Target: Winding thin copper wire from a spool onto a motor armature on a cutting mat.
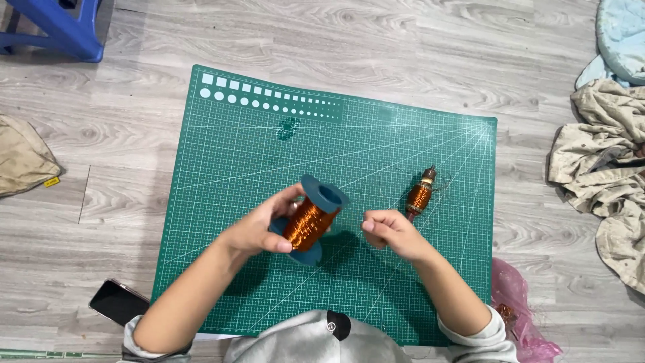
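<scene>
The left hand (259, 232) holds a blue spool of copper wire (311, 218) above the green cutting mat (228, 175), which lies on the wooden floor (416, 40); its grip is clamped on the spool, thumb against the wound wire and fingers behind the lower flange. The spool is tilted, with its upper flange facing up and away from the person. The right hand (388, 228) is just beside the spool, with fingers curled together in a pinch; a wire strand is too fine to see, so whether anything is held there cannot be told. A small wound copper coil (420, 196) lies on the mat just beyond the right hand, apart from both hands. To handle the spool well, support it by the flanges rather than pressing on the winding, since thumb pressure may shift or nick the turns. Keep the spool axis steady and draw any strand off in line with the flange edge to avoid kinks. Maintain light, even tension between the hands. A dark phone (117, 302) at the mat's near left corner and a pink bag (517, 302) at the right lie clear of the work.
</scene>
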